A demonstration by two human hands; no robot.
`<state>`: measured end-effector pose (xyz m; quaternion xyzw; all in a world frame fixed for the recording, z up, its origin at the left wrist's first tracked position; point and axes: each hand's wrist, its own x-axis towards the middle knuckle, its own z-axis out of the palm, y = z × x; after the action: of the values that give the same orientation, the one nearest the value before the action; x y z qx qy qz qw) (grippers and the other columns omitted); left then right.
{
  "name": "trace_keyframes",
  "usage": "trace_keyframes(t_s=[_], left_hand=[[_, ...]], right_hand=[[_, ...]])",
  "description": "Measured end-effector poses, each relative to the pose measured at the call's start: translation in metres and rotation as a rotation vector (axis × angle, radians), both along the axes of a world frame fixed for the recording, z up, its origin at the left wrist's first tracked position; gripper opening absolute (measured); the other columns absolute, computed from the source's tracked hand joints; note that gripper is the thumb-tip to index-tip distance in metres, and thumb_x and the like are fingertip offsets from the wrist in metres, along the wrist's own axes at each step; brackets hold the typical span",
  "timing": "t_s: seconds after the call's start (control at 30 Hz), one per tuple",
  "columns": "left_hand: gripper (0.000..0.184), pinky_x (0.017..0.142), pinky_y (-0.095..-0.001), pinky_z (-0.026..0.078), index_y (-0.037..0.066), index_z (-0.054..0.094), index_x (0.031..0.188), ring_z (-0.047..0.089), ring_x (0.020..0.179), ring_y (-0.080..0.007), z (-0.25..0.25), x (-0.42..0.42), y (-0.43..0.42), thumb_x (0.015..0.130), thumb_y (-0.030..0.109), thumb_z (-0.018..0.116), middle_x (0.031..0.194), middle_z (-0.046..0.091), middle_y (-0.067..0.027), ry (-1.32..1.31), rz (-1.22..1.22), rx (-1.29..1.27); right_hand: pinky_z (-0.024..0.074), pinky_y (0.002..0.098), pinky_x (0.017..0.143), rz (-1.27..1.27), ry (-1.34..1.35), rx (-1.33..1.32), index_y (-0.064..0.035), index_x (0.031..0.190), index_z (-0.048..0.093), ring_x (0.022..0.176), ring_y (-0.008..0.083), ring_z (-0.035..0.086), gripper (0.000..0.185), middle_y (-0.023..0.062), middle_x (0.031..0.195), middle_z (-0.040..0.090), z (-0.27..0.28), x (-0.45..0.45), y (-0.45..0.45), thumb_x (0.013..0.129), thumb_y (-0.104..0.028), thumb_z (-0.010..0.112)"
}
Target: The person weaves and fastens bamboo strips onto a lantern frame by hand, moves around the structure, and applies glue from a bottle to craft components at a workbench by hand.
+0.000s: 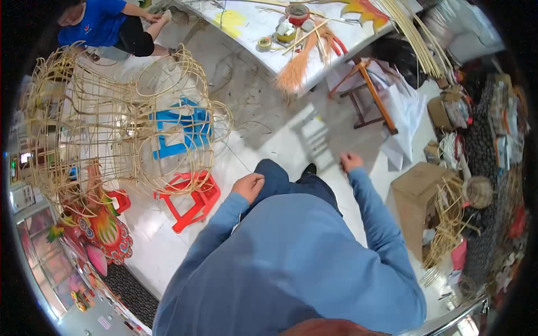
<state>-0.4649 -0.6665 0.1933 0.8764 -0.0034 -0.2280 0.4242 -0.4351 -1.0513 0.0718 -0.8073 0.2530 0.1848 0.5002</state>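
Note:
My left hand (248, 186) hangs beside my left thigh, its fingers curled in, and I see nothing held in it. Out to the other side, over the pale floor, my right hand (351, 162) also has its fingers bent inward; nothing shows in it. Nearest to the left hand is a red plastic stool (208, 197). Beyond that stands a large woven frame of bamboo strips (106, 120), with a blue plastic stool (197, 130) seen through its bars. A wooden folding stool (376, 96) stands ahead of my right hand.
A white work table (246, 42) holds tape rolls (286, 33), an orange fibre bundle (296, 70) and bamboo strips (412, 39). A person in a blue shirt (96, 22) sits at upper left. At right, a cardboard box (409, 196) and bamboo scraps (445, 221) crowd the floor.

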Motion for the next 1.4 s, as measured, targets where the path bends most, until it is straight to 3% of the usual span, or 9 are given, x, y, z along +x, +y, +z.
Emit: trace_keyframes(t_s=[0.1,0.3,0.43,0.73,0.87,0.97,1.07,1.23,1.4], left_hand=[[0.021,0.065,-0.03,0.047,0.006,0.059,0.092,0.06,0.072,-0.0238,-0.005,0.019,-0.009,0.08,0.023,0.054,0.083,0.061,-0.0118,0.001,0.098,-0.035],[0.022,0.063,-0.03,0.047,0.005,0.058,0.092,0.059,0.069,-0.0233,-0.017,0.112,-0.017,0.08,0.023,0.054,0.081,0.06,-0.0117,0.063,0.222,-0.092],[0.021,0.061,-0.0297,0.046,0.005,0.058,0.092,0.059,0.067,-0.0225,-0.018,0.174,-0.021,0.081,0.022,0.053,0.079,0.06,-0.0114,-0.03,0.223,-0.032],[0.02,0.064,-0.0242,0.045,0.003,0.058,0.095,0.057,0.069,-0.0125,0.024,0.264,-0.043,0.082,0.018,0.054,0.078,0.061,-0.0079,-0.065,0.342,-0.009],[0.019,0.062,-0.025,0.045,0.003,0.058,0.094,0.057,0.067,-0.0142,0.026,0.275,-0.071,0.082,0.018,0.054,0.076,0.06,-0.0084,-0.02,0.441,-0.023],[0.019,0.061,-0.0269,0.045,0.004,0.058,0.092,0.057,0.064,-0.0187,0.036,0.307,-0.105,0.082,0.019,0.053,0.075,0.06,-0.0099,-0.025,0.47,-0.034],[0.022,0.064,-0.0252,0.046,0.004,0.057,0.097,0.058,0.07,-0.0145,0.043,0.352,-0.143,0.082,0.019,0.055,0.08,0.06,-0.0087,-0.063,0.418,-0.066],[0.035,0.073,-0.032,0.047,0.004,0.054,0.104,0.059,0.083,-0.0278,0.027,0.418,-0.199,0.076,0.025,0.061,0.099,0.058,-0.0145,-0.486,0.131,0.14],[0.033,0.07,-0.0281,0.046,0.001,0.057,0.099,0.058,0.079,-0.0162,-0.013,0.428,-0.22,0.075,0.024,0.061,0.092,0.06,-0.0103,0.123,0.31,-0.211]], right_hand=[[0.0411,0.0263,0.042,0.174,-0.273,-0.052,-0.0012,0.068,0.057,0.043,0.0121,0.05,0.027,0.0055,0.054,0.055,-0.011,0.138,0.001,0.08,-0.025,0.052],[0.0451,0.0277,0.049,0.098,-0.077,0.065,0.0,0.071,0.06,0.052,0.0146,0.056,0.029,0.009,0.06,0.058,0.004,0.351,0.059,0.077,-0.028,0.055],[0.048,0.0325,0.067,0.213,-0.048,-0.382,0.0009,0.079,0.063,0.072,0.027,0.062,0.046,0.0188,0.075,0.062,0.008,0.407,0.083,0.071,-0.043,0.055],[0.0459,0.0355,0.072,0.203,0.076,-0.399,0.0022,0.083,0.063,0.081,0.032,0.059,0.046,0.0215,0.084,0.061,-0.021,0.468,0.071,0.067,-0.041,0.059],[0.047,0.0386,0.064,-0.057,-0.362,0.025,0.0038,0.08,0.061,0.068,0.029,0.06,0.046,0.018,0.078,0.062,-0.038,0.496,0.022,0.067,-0.04,0.058],[0.0474,0.0396,0.053,-0.32,0.219,0.47,-0.0002,0.079,0.059,0.059,0.0253,0.058,0.033,0.0126,0.074,0.061,-0.008,0.514,-0.002,0.068,-0.03,0.062],[0.0489,0.0378,0.05,-0.23,0.286,0.482,-0.0045,0.079,0.057,0.057,0.0238,0.058,0.02,0.0091,0.072,0.061,-0.062,0.497,-0.003,0.07,-0.022,0.061],[0.0448,0.0316,0.043,-0.315,0.677,1.007,-0.0029,0.077,0.058,0.051,0.0207,0.054,0.02,0.0089,0.064,0.057,0.074,0.465,0.028,0.072,-0.022,0.061],[0.0431,0.0267,0.042,-0.27,0.535,1.085,-0.0022,0.078,0.058,0.048,0.0173,0.052,0.016,0.0081,0.063,0.057,0.014,0.453,0.017,0.075,-0.018,0.059]])
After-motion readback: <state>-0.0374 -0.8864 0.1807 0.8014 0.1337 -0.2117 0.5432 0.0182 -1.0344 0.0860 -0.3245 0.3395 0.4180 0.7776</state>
